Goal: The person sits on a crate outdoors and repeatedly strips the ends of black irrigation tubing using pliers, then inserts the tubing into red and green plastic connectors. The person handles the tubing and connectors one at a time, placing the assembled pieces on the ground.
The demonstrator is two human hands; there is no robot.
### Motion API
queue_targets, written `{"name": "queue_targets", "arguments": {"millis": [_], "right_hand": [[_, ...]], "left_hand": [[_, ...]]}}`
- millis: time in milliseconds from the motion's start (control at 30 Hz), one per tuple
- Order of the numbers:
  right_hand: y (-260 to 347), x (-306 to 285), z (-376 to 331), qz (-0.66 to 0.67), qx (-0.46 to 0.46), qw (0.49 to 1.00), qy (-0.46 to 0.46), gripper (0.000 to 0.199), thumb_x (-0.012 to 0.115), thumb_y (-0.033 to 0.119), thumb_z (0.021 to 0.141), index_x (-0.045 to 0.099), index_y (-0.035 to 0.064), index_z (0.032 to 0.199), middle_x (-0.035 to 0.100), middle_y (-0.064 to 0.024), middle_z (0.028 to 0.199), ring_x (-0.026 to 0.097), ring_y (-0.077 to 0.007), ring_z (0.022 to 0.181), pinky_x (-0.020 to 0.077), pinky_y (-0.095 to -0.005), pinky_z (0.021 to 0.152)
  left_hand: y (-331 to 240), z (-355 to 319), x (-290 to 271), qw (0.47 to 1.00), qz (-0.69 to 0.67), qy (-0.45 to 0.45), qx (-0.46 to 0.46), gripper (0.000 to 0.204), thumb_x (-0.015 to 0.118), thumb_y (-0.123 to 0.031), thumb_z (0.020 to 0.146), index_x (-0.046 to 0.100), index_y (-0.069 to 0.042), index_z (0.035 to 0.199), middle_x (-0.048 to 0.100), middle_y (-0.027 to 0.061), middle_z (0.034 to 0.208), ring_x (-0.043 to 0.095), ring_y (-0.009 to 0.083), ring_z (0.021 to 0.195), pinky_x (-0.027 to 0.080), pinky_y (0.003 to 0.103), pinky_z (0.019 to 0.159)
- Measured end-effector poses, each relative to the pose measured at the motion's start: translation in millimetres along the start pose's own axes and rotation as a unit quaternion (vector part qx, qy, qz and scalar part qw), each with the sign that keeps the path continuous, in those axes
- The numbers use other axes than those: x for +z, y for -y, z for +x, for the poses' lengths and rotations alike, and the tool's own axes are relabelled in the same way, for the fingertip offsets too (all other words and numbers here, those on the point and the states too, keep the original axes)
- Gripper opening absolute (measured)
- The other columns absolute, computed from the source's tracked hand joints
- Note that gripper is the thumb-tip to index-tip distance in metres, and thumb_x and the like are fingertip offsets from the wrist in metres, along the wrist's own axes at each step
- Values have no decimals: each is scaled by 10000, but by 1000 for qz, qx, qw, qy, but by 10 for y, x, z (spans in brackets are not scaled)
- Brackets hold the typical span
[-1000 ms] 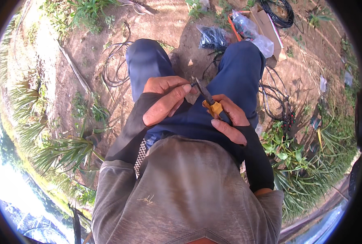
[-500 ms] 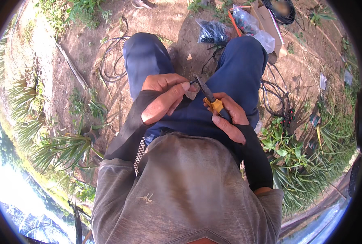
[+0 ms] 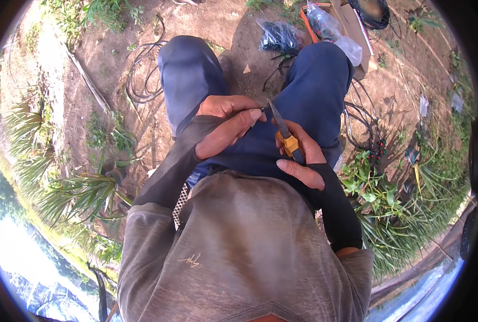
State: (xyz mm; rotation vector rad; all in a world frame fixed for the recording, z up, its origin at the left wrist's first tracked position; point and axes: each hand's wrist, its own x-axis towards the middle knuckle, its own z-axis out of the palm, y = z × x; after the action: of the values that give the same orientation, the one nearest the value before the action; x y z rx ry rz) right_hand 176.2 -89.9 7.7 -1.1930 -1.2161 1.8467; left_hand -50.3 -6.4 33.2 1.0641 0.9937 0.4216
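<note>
While your left hand (image 3: 229, 126) pinched a small dark piece (image 3: 263, 109), the yellow-handled pliers (image 3: 288, 141), clasped in your right hand (image 3: 307, 152), slanted forward-left, just right of it.

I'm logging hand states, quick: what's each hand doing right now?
Left hand: closed, pinching a small dark piece at the fingertips.
Right hand: closed around yellow-handled pliers.
</note>
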Motion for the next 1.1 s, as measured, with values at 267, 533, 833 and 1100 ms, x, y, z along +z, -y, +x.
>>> {"name": "queue_targets", "arguments": {"millis": [267, 533, 833, 1100], "right_hand": [[-153, -26, -68, -279, -102, 954, -33, 537, 604, -67, 727, 490, 26, 1243, 519, -137, 945, 558, -310, 853, 458, -340, 761], [-224, 64, -175, -238, -29, 971, 3, 533, 544, -67, 699, 469, 48, 1215, 470, -73, 839, 495, -197, 748, 423, -297, 714], [-266, 132, -219, -213, 36, 976, -22, 481, 470, -79, 658, 447, 65, 1117, 406, -16, 766, 410, -126, 681, 365, -264, 640], [-259, 233, -176, 17, 100, 995, -25, 477, 465, -95, 691, 412, 81, 1131, 381, 8, 829, 372, -78, 740, 341, -223, 643]], "left_hand": [[146, 20, -128, 972, -81, 195, -102, 325, 530, -239, 989, 648, 39, 1109, 670, 74, 761, 564, 81, 549, 404, 202, 468], [133, 3, -105, 974, 2, 204, -102, 266, 558, -183, 967, 664, 34, 1078, 709, 96, 791, 608, 94, 534, 462, 236, 466], [386, -47, 144, 893, 361, -28, 266, 127, 682, -76, 811, 667, -28, 928, 599, 46, 635, 581, 151, 481, 435, 271, 424], [519, 175, 214, 704, 538, -161, 434, 250, 721, -84, 709, 625, -3, 926, 539, 57, 643, 574, 173, 513, 438, 283, 440]]}}
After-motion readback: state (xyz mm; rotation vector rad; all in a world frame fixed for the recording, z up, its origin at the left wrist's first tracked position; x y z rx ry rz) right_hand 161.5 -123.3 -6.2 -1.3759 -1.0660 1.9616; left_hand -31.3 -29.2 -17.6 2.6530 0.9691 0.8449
